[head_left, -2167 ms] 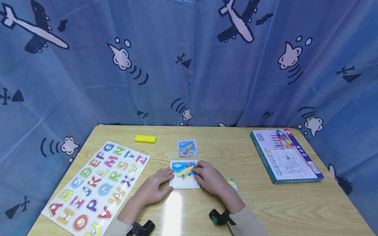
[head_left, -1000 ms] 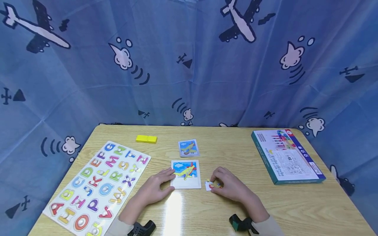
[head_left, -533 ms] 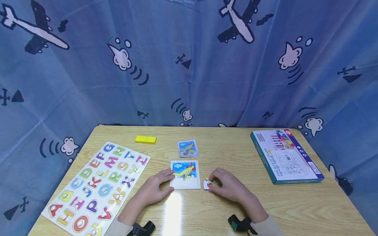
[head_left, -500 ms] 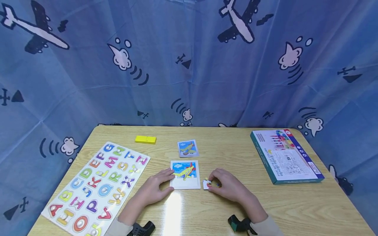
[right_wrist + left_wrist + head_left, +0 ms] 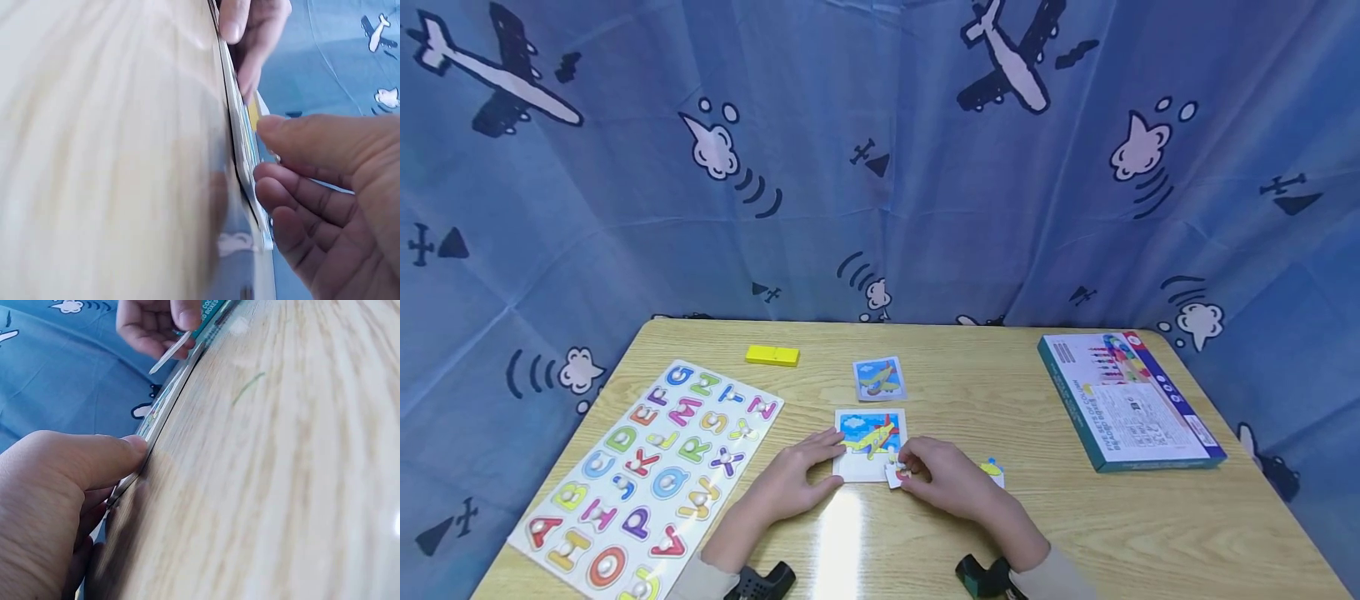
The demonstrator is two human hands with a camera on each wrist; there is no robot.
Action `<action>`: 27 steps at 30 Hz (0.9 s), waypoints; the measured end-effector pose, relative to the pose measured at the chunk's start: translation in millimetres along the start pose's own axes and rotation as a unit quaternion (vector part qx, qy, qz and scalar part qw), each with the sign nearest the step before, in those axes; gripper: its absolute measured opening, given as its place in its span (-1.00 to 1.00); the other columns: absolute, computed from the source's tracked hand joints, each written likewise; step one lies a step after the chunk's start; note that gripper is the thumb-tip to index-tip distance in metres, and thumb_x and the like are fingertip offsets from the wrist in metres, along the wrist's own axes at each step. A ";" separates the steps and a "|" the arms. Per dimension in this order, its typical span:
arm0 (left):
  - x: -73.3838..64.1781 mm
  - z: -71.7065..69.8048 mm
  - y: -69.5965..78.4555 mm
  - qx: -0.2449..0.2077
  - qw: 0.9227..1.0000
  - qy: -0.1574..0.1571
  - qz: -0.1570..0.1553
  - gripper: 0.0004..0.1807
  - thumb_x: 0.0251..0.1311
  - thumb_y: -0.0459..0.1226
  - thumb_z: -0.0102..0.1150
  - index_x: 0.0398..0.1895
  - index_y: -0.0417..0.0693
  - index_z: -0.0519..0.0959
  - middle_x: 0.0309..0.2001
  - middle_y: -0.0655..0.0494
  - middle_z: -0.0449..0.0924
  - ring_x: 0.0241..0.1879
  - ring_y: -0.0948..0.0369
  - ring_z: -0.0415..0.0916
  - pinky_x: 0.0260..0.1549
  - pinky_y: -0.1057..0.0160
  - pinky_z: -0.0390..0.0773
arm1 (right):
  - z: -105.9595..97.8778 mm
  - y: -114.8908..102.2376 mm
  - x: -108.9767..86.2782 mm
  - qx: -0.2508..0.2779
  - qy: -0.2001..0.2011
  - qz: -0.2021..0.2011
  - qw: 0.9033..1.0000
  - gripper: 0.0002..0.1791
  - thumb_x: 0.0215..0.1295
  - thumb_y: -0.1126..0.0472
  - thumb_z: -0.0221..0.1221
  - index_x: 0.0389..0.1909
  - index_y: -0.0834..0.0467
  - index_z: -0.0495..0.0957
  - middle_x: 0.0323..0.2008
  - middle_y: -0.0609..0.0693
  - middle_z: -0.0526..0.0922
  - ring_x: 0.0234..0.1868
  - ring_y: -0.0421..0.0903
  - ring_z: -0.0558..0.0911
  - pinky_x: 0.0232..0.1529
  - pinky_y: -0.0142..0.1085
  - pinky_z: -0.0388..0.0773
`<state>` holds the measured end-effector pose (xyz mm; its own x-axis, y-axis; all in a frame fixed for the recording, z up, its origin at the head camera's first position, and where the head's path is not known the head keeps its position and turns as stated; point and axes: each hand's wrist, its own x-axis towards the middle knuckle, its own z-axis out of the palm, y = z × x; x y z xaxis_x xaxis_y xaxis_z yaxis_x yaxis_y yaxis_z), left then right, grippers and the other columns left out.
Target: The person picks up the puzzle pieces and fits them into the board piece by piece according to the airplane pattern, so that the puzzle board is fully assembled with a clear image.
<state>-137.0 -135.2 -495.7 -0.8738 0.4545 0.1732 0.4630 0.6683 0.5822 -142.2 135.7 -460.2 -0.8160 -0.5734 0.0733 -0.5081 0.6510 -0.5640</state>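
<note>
A jigsaw puzzle board (image 5: 857,472) with a white border lies at the middle front, its upper part showing a yellow airplane on blue sky and its lower strip white. My left hand (image 5: 793,477) rests at its left side, fingers fairly straight on the edge and thumb by the lower left corner. Between thumb and fingertips, my right hand (image 5: 951,479) pinches a puzzle piece (image 5: 895,476) over the board's lower right corner. In the left wrist view that piece (image 5: 167,357) appears tilted and raised. Another yellow and blue puzzle piece (image 5: 992,470) lies partly hidden behind the right hand.
A small airplane picture card (image 5: 880,379) lies just beyond the board. A yellow block (image 5: 772,355) is at the back left. An alphabet peg board (image 5: 651,475) covers the left side. A flat game box (image 5: 1131,398) sits at the back right.
My right hand moved from the board to the pieces at the right, gripped one, and brought it left to the board's lower right corner. The left hand stayed in place.
</note>
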 end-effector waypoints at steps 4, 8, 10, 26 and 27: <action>0.2 0.2 -0.1 0.001 1.000 0.000 0.001 -0.53 0.15 -0.06 0.24 0.13 0.00 0.57 0.28 0.16 0.42 0.33 0.14 0.29 0.32 0.07 0.33 | 5.9 -7.5 8.6 -0.003 -0.001 -0.005 1.000 -0.82 0.19 0.14 0.28 -0.25 0.11 0.53 -0.40 -0.18 0.52 -0.37 -0.31 0.46 -0.35 -0.47 0.51; 0.5 0.2 -0.4 0.003 1.000 0.003 0.004 -0.53 0.15 -0.06 0.24 0.12 -0.01 0.57 0.28 0.16 0.43 0.33 0.14 0.30 0.32 0.08 0.34 | 12.4 -12.6 17.5 -0.015 0.010 -0.013 1.000 -0.80 0.18 0.11 0.28 -0.27 0.10 0.52 -0.42 -0.19 0.50 -0.40 -0.33 0.44 -0.38 -0.49 0.50; 0.4 0.0 -0.4 0.002 1.000 0.003 0.004 -0.53 0.15 -0.06 0.24 0.12 -0.01 0.57 0.28 0.16 0.43 0.33 0.14 0.30 0.32 0.08 0.34 | 15.4 -14.9 21.9 -0.024 0.013 -0.015 1.000 -0.79 0.18 0.10 0.28 -0.27 0.10 0.53 -0.44 -0.20 0.49 -0.43 -0.34 0.42 -0.41 -0.51 0.47; 0.2 0.8 -2.3 -0.004 1.000 0.000 0.002 -0.53 0.17 -0.05 0.23 0.12 0.00 0.57 0.29 0.17 0.42 0.34 0.12 0.29 0.32 0.06 0.34 | 25.6 -30.6 51.0 -0.077 -0.032 -0.018 0.996 -0.75 0.18 0.06 0.27 -0.24 0.14 0.59 -0.55 -0.22 0.40 -0.53 -0.34 0.36 -0.50 -0.54 0.38; 0.2 0.9 -2.4 -0.004 1.000 0.001 0.003 -0.53 0.17 -0.05 0.23 0.12 -0.01 0.57 0.29 0.17 0.42 0.34 0.12 0.29 0.32 0.06 0.34 | 25.8 -31.1 51.8 -0.082 -0.032 -0.018 0.996 -0.75 0.18 0.06 0.27 -0.24 0.15 0.59 -0.55 -0.22 0.40 -0.52 -0.34 0.36 -0.50 -0.53 0.38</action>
<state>-138.2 -136.2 -497.7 -0.8711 0.4575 0.1784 0.4673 0.6610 0.5871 -161.5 72.9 -460.0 -0.7797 -0.6251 0.0355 -0.5791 0.6985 -0.4205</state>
